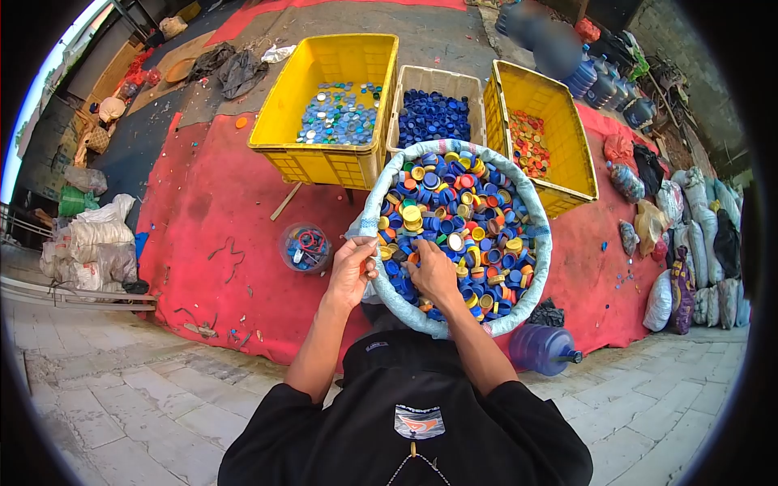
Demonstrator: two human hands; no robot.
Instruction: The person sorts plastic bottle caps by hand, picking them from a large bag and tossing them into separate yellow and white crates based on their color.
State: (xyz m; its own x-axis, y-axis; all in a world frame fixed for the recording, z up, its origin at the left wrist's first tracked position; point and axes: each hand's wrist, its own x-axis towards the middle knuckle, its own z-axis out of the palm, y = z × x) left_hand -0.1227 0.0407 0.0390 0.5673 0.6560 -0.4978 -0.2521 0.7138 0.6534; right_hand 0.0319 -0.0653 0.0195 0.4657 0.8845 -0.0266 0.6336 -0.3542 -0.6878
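Observation:
A round container with a pale blue cloth-wrapped rim stands in front of me, full of mixed plastic bottle caps in blue, yellow, orange and a few other colours. My left hand is at the left side of this rim, its fingers curled together; whatever they hold is too small or hidden to name. Down among the caps, on the near left of the pile, is my right hand. Its fingers are bent and partly hidden, and I cannot make out what is between them.
Behind stand a yellow crate with light blue, white and green caps, a whitish crate with dark blue caps, and another yellow crate with orange caps. A small tub is at left, a water jug near right; filled sacks line the right.

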